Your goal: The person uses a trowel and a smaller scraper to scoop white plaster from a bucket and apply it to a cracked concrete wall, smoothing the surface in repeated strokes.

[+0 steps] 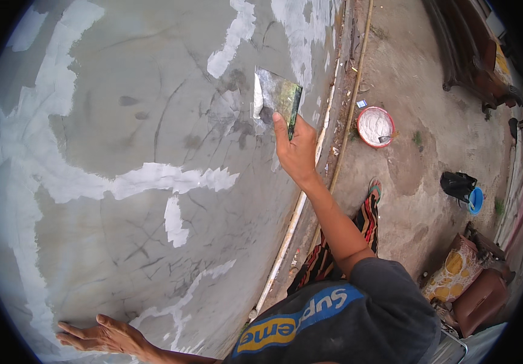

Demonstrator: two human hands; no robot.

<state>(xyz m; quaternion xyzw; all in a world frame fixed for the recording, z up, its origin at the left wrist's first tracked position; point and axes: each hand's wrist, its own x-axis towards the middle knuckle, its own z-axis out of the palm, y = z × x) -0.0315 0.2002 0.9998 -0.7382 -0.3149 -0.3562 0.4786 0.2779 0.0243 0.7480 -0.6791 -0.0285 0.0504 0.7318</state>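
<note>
Gripping scraper [281, 97] in right hand [298, 148], with thumb on blade and fingers mostly hidden behind. Holding it up at wall [122, 133], upper middle of view, with white paste [257, 100] along blade's left edge. Cannot tell blade contact. Holding left hand [111, 335] flat and spread at wall, lower left. Seeing paste-filled red tub [363, 140] on ground [419, 200], right of wall.

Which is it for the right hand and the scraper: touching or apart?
Touching. The head view shows the right hand gripping the scraper, its thumb against the visible face.
</note>
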